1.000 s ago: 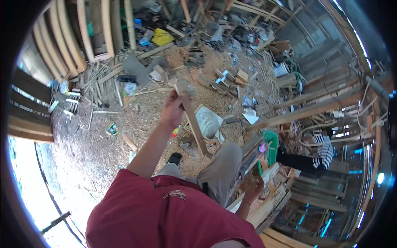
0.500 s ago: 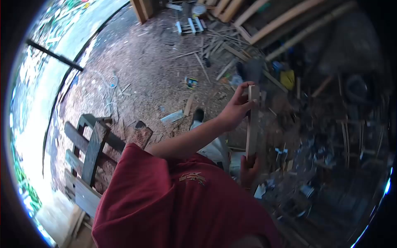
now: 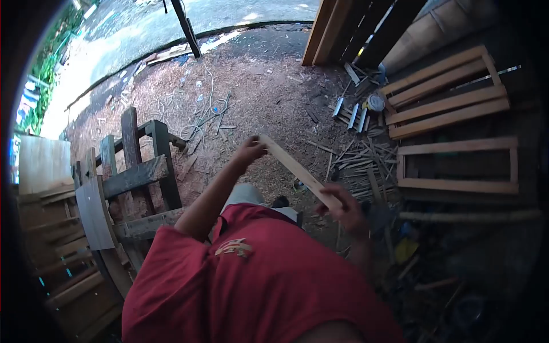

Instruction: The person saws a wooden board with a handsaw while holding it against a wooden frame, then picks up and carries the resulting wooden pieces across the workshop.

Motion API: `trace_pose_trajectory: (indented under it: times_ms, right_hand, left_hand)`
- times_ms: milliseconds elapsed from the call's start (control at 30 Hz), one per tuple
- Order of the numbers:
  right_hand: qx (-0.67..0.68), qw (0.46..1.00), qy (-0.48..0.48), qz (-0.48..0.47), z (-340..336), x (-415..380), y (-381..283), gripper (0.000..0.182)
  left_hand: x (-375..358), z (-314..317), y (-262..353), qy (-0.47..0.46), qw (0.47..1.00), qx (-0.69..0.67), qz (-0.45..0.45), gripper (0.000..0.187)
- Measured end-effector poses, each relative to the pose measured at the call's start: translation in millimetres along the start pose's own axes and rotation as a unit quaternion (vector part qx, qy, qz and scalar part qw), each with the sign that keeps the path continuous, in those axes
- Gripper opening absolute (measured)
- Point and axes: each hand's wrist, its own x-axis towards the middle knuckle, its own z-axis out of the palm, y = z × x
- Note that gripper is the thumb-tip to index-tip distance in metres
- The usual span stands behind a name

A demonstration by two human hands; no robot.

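Note:
A pale, flat strip of wood stretches slantwise in front of my red shirt. Its far left end is gripped by my left hand, fingers curled over the edge. My right hand holds the nearer right end, thumb and fingers closed around it. The strip is off the ground, with a broad face turned up toward me. Parts of the fingers behind the wood are hidden.
At the left stands a rough timber workbench of dark planks. Wooden frames lean at the right, near a heap of scrap sticks. A cable lies on the shavings-strewn floor. A post rises at the back.
My view and body have turned left, bringing the workbench and frames into fuller view. The wood strip went from nearly upright to slanting, still held by both hands at its ends.

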Motion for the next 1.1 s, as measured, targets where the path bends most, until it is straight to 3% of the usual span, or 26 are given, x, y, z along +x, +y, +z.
trace_pose_trajectory:
  times_ms: [33, 133, 267, 400, 500, 600, 733, 767, 867, 933, 1000, 1100]
  right_hand:
    - [-0.005, 0.999, -0.043, -0.009, -6, 44, -16, 0.055]
    - [0.005, 0.986, -0.165, -0.03, 6, 177, -56, 0.057]
    - [0.04, 0.95, -0.309, -0.012, 51, 327, -73, 0.057]
    - [-0.054, 0.939, -0.339, 0.021, 99, 447, -80, 0.052]
    - [-0.013, 0.951, -0.304, 0.05, 135, 510, -102, 0.048]
    - [-0.003, 0.96, -0.271, 0.07, 160, 576, -124, 0.051]
    - [0.025, 0.971, -0.202, 0.123, 171, 654, -139, 0.055]
    - [0.026, 0.973, -0.193, 0.126, 172, 677, -135, 0.055]
    - [0.009, 0.977, -0.149, 0.15, 186, 752, -123, 0.05]
    - [-0.01, 0.976, -0.158, 0.149, 201, 802, -112, 0.045]
    - [-0.067, 0.958, -0.224, 0.166, 209, 869, -93, 0.041]
    - [-0.156, 0.915, -0.337, 0.157, 264, 978, -88, 0.042]
  left_hand:
    - [-15, -15, 23, 0.047, 0.995, -0.089, -0.008, 0.058]
    - [-32, -79, 60, 0.134, 0.974, -0.181, 0.009, 0.048]
    - [-38, -154, 68, 0.232, 0.947, -0.221, -0.026, 0.046]
    - [9, -238, 63, 0.249, 0.92, -0.289, -0.092, 0.056]
    - [36, -270, 113, 0.302, 0.846, -0.426, -0.109, 0.063]
    - [72, -320, 143, 0.304, 0.814, -0.492, -0.051, 0.064]
    - [97, -361, 241, 0.453, 0.738, -0.499, 0.035, 0.049]
    - [108, -383, 240, 0.425, 0.737, -0.519, 0.08, 0.043]
    - [135, -427, 253, 0.459, 0.702, -0.516, 0.171, 0.057]
    - [156, -464, 252, 0.448, 0.654, -0.571, 0.21, 0.045]
    - [177, -498, 253, 0.43, 0.613, -0.613, 0.251, 0.039]
    - [187, -555, 295, 0.478, 0.579, -0.601, 0.274, 0.04]
